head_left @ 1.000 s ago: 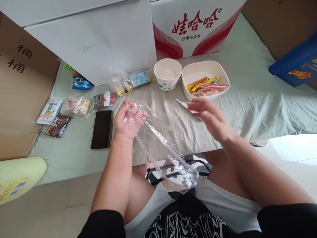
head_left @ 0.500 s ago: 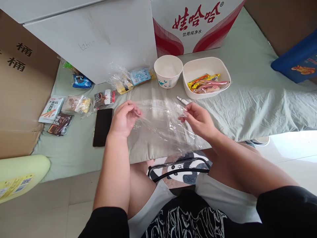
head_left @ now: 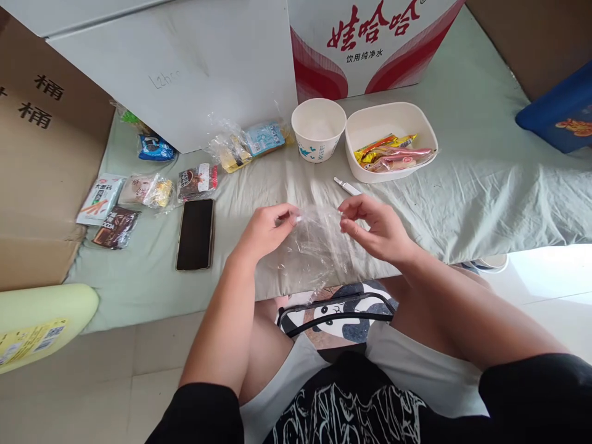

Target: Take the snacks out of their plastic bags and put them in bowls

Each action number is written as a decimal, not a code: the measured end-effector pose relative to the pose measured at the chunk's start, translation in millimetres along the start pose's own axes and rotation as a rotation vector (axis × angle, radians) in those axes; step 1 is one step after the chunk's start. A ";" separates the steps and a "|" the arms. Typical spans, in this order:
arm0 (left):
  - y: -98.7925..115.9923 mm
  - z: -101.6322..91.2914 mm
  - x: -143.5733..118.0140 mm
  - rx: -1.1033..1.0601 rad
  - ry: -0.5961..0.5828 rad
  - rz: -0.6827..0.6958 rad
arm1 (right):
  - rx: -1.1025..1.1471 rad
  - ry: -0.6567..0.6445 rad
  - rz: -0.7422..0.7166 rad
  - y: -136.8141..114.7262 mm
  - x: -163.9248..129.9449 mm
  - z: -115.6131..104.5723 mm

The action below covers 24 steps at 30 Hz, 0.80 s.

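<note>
A crumpled clear plastic bag (head_left: 319, 246) hangs between my hands over the front edge of the cloth-covered surface. My left hand (head_left: 271, 228) pinches its upper left part between thumb and fingertips. On the other side, my right hand (head_left: 382, 231) is beside the bag's upper right edge, thumb and fingers slightly apart; its fingertips are close to the film or touching it. Just beyond my right hand lies a small knife-like tool with a light handle (head_left: 348, 186), partly hidden by the fingers. Left of my left hand lies a black phone (head_left: 195, 234).
A white paper bowl (head_left: 319, 129) stands beside a white tub (head_left: 432, 132) holding wrapped snacks (head_left: 388, 154). Several packaged snacks (head_left: 198, 182) lie at the left. Large boxes (head_left: 222, 80) stand behind, a blue container (head_left: 555, 114) at right, a yellow-green container (head_left: 46, 320) at left.
My left hand has moved right, closer to my right hand, and the stretched bag has bunched up. The right hand's thumb and fingers have parted a little.
</note>
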<state>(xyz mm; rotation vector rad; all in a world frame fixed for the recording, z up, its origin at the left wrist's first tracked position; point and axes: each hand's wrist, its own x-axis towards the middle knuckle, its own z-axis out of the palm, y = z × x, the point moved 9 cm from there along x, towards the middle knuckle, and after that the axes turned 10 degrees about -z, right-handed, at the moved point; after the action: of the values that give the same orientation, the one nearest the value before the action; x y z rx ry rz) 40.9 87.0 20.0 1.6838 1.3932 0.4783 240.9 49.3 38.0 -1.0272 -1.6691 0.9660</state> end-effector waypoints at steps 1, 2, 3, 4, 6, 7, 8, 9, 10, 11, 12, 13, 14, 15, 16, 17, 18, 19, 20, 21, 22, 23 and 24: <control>-1.6 -1.6 1.0 -0.042 0.015 -0.010 | 0.008 0.064 0.012 2.8 0.3 -6.6; -2.2 -3.7 1.4 -0.082 0.026 -0.009 | 0.012 0.125 0.029 6.1 0.3 -13.2; -2.0 -5.1 1.4 -0.113 0.027 -0.001 | 0.015 0.170 0.049 9.3 0.4 -18.3; -1.7 -5.3 1.2 -0.130 0.015 0.001 | 0.021 0.196 0.066 11.9 0.5 -21.4; -1.6 -2.5 0.7 -0.128 -0.030 -0.016 | 0.043 0.193 0.081 14.3 1.5 -21.2; -1.5 -0.4 0.4 -0.118 -0.052 -0.028 | 0.049 0.183 0.080 14.1 1.9 -19.8; -1.1 2.3 0.2 -0.108 -0.076 -0.038 | 0.043 0.174 0.076 13.2 2.2 -18.4; -0.3 5.7 -0.1 -0.103 -0.107 -0.043 | 0.022 0.167 0.069 11.7 2.3 -17.2; 0.7 10.3 -0.4 -0.105 -0.150 -0.044 | -0.014 0.168 0.055 9.4 2.4 -17.1; 1.8 15.9 -1.1 -0.113 -0.203 -0.041 | -0.060 0.171 0.035 6.4 2.4 -17.4; 2.5 21.8 -1.9 -0.124 -0.261 -0.042 | -0.109 0.176 0.009 2.7 2.4 -18.0; 2.3 26.8 -2.6 -0.137 -0.307 -0.049 | -0.156 0.180 -0.020 -1.3 2.5 -18.9; 1.5 29.6 -2.8 -0.146 -0.328 -0.058 | -0.198 0.189 -0.050 -5.4 2.4 -20.3; 0.4 30.5 -2.3 -0.149 -0.327 -0.066 | -0.234 0.204 -0.077 -8.9 2.1 -22.3; -0.5 30.2 -1.7 -0.151 -0.315 -0.069 | -0.265 0.221 -0.098 -11.7 1.6 -24.5; -1.1 29.4 -1.0 -0.158 -0.301 -0.068 | -0.288 0.237 -0.117 -13.9 1.0 -26.5; -1.3 28.6 -0.5 -0.171 -0.291 -0.063 | -0.306 0.251 -0.140 -16.0 0.3 -28.1; -0.9 28.4 -0.1 -0.188 -0.289 -0.054 | -0.319 0.255 -0.167 -18.0 -0.3 -28.5; -0.5 28.6 0.2 -0.201 -0.291 -0.044 | -0.333 0.249 -0.201 -20.3 -0.7 -27.6; -0.6 29.1 0.7 -0.201 -0.289 -0.039 | -0.349 0.237 -0.244 -23.1 -1.3 -25.6; -1.7 29.7 1.5 -0.179 -0.280 -0.041 | -0.371 0.223 -0.294 -26.7 -2.2 -23.0; -3.2 30.0 2.6 -0.139 -0.261 -0.047 | -0.395 0.208 -0.344 -30.3 -3.3 -19.9; -4.8 30.1 3.9 -0.093 -0.236 -0.053 | -0.417 0.196 -0.388 -33.8 -4.6 -16.9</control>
<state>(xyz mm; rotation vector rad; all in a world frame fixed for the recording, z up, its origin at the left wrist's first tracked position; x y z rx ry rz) 61.8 79.2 -1.1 1.5689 1.2217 0.2988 251.1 35.9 72.2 -0.9732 -1.8511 0.2595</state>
